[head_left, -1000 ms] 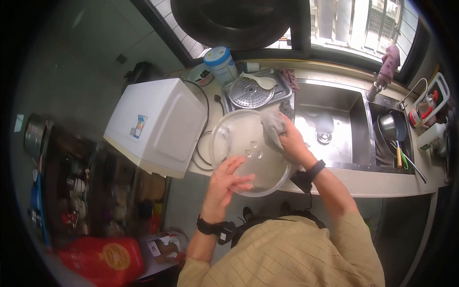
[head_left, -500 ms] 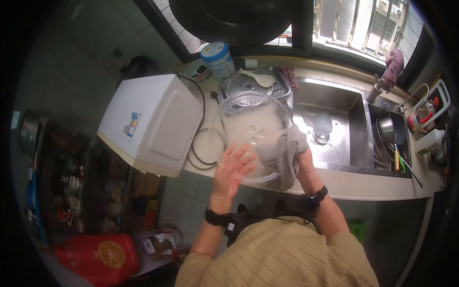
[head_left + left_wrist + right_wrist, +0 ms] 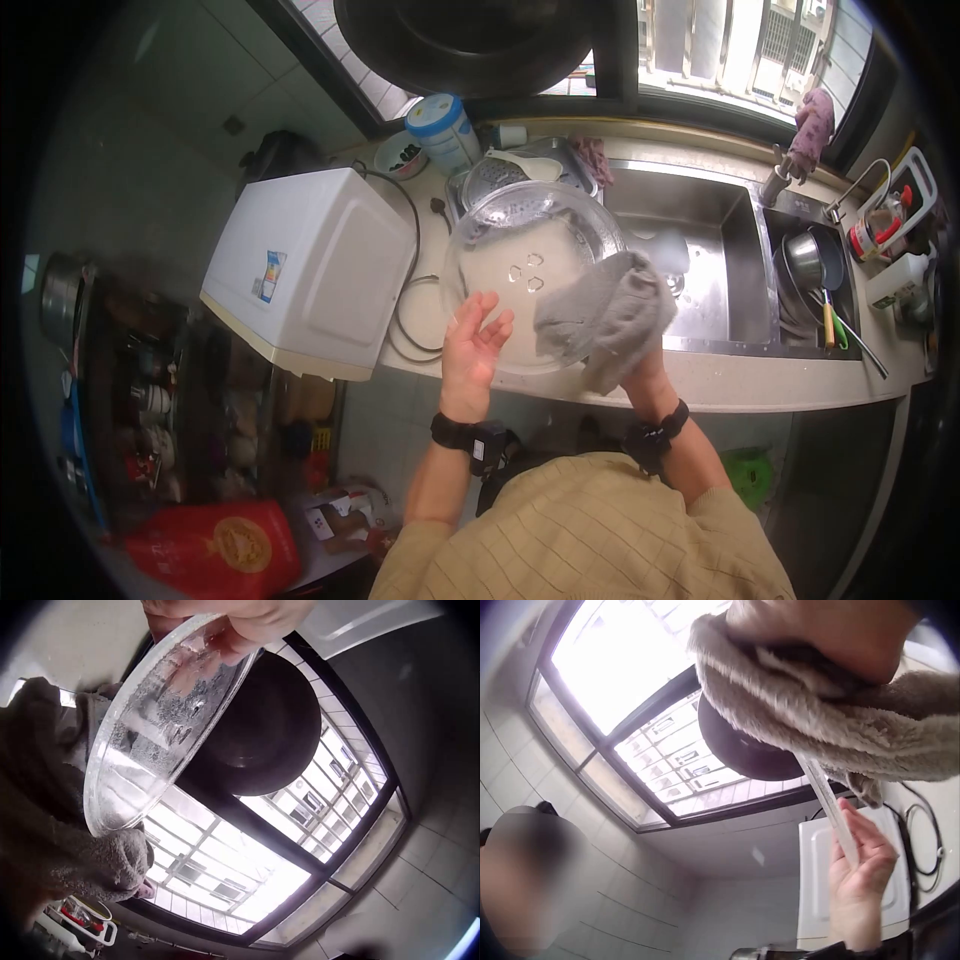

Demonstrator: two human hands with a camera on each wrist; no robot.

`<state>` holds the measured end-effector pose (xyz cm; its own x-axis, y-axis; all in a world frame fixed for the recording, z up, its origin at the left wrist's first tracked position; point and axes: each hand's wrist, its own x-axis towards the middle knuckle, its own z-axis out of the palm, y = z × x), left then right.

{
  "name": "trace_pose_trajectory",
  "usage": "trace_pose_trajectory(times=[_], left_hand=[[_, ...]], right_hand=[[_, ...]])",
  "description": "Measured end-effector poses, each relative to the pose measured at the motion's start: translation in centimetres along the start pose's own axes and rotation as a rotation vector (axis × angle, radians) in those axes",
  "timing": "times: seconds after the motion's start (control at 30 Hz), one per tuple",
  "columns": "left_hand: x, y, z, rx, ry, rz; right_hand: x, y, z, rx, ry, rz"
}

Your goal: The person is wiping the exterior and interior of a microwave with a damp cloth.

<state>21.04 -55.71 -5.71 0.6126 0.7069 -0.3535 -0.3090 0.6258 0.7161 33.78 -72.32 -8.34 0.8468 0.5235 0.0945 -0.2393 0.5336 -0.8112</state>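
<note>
A round clear glass microwave turntable plate (image 3: 497, 262), with small raised marks at its centre, is held up over the counter's front edge. My left hand (image 3: 474, 355) grips its near-left rim; in the right wrist view the left hand (image 3: 864, 862) pinches the rim between thumb and fingers. My right hand (image 3: 648, 380) holds a grey fluffy cloth (image 3: 615, 315) over the plate's right rim, and the cloth hides most of its fingers. In the left wrist view the cloth (image 3: 112, 862) wraps the plate's lower edge.
A white microwave (image 3: 310, 265) stands on the counter to the left, its cable (image 3: 410, 300) beside it. Behind the plate are a metal tray with a white spoon (image 3: 525, 165) and a blue-lidded tub (image 3: 445, 130). A steel sink (image 3: 700, 260) lies to the right, pans (image 3: 805, 262) beyond.
My right hand has moved the cloth from the plate's far-right part down along the right rim, where it now spreads over the near-right side. The left hand stays at the near-left rim.
</note>
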Motion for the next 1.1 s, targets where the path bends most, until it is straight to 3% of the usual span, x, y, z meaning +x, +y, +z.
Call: trace_pose_trajectory(times=[0.03, 0.1, 0.13, 0.17, 0.27, 0.47, 0.57, 0.7, 0.83, 0.93, 1.1], left_hand=[[-0.1, -0.4, -0.2, -0.032, -0.017, -0.041], [-0.6, -1.3, -1.0, -0.062, -0.027, -0.080], [-1.0, -1.8, -1.3, -0.104, -0.132, -0.174], [-1.3, -2.4, -1.4, -0.148, -0.238, -0.268], [-2.7, -3.4, 0.0, -0.183, -0.289, -0.368], [-1.5, -2.1, 0.3, -0.148, -0.222, -0.202], [0.1, -0.4, -0.8, -0.054, -0.082, -0.039], [0.3, 0.5, -3.1, -0.023, -0.037, -0.058], [-1.8, -2.3, -2.6, -0.096, -0.209, -0.277], [-3.2, -3.2, 0.0, -0.116, -0.286, -0.324], [-2.3, -1.6, -0.6, -0.037, -0.170, -0.220]], right_hand=[[-0.2, 0.6, -0.5, 0.000, -0.002, 0.001], [-0.4, 1.9, -1.5, 0.398, -0.199, 0.122], [-0.5, 1.7, -1.8, 0.437, -0.247, 0.167], [-0.5, 1.5, -2.0, 0.404, -0.267, 0.198], [-0.8, 1.5, -1.1, 0.209, -0.294, 0.212], [-2.3, 2.3, -0.2, 0.007, -0.326, 0.155], [-2.4, 2.9, -1.3, -0.094, -0.332, 0.085], [-1.2, 0.2, -3.5, 0.244, -0.296, 0.241], [0.1, -0.6, -2.9, 0.216, -0.304, 0.302], [-0.3, 0.5, -1.2, 0.186, -0.319, 0.366], [-2.3, 1.5, 0.4, 0.266, -0.332, 0.475]])
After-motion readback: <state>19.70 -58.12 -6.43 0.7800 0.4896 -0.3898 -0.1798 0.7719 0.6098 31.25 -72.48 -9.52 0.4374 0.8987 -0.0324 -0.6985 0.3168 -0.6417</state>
